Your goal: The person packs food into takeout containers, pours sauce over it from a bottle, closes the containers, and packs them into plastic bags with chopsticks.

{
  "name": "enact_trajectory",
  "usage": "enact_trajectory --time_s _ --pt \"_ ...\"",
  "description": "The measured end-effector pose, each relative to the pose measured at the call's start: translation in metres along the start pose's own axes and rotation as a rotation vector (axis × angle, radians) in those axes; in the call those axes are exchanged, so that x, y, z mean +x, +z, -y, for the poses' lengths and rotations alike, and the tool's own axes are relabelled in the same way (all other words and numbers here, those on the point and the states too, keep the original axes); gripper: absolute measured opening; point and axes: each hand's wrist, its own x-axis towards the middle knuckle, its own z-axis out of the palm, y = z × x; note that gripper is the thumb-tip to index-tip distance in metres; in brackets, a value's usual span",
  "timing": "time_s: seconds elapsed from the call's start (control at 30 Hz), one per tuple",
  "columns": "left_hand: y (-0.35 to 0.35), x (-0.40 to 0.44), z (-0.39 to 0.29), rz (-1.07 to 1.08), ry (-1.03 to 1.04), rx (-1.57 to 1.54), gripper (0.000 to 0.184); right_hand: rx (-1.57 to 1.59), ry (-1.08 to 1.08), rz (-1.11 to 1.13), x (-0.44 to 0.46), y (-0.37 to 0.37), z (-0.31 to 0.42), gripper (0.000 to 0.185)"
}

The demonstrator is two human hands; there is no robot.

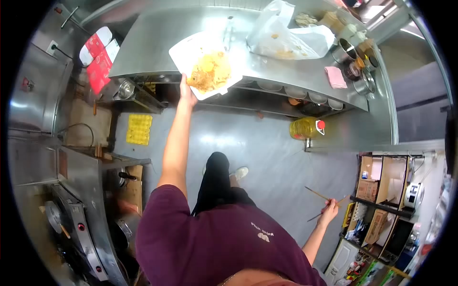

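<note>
My left hand grips the lower left edge of an open white takeout box, holding it out at the front edge of the steel counter. Orange-brown food, perhaps fried rice or noodles, fills the middle of the box. Low on the right, away from the counter, my right hand is closed around a pair of chopsticks, whose tips are spread apart. A white plastic bag stands on the counter to the right of the box.
Jars and metal containers and a pink cloth sit at the counter's right end. A yellow oil bottle stands on the floor below. Stove burners line the left, shelves the right. A yellow egg tray lies on the floor.
</note>
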Motion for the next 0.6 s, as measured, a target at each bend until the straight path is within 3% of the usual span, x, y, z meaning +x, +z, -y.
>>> enact_trajectory --time_s 0.07,0.1,0.23,0.43,0.6 --pt "-0.004 0.020 -0.033 -0.070 -0.048 -0.016 0.060 0.078 0.049 0.087 -0.005 0.048 0.029 0.022" --pt "-0.026 -0.001 0.057 -0.148 -0.105 -0.113 0.061 -0.060 -0.026 0.089 0.033 -0.006 0.057 0.022" --pt "-0.023 0.043 0.021 -0.145 -0.054 0.019 0.062 0.060 -0.066 0.129 0.046 0.042 0.021 0.022" --pt "-0.035 0.078 0.000 -0.143 -0.210 0.094 0.063 0.085 0.055 0.053 0.038 0.050 0.012 0.021" --pt "-0.001 -0.004 0.027 -0.197 -0.268 0.262 0.063 0.098 0.073 0.070 0.038 -0.025 0.005 0.023"
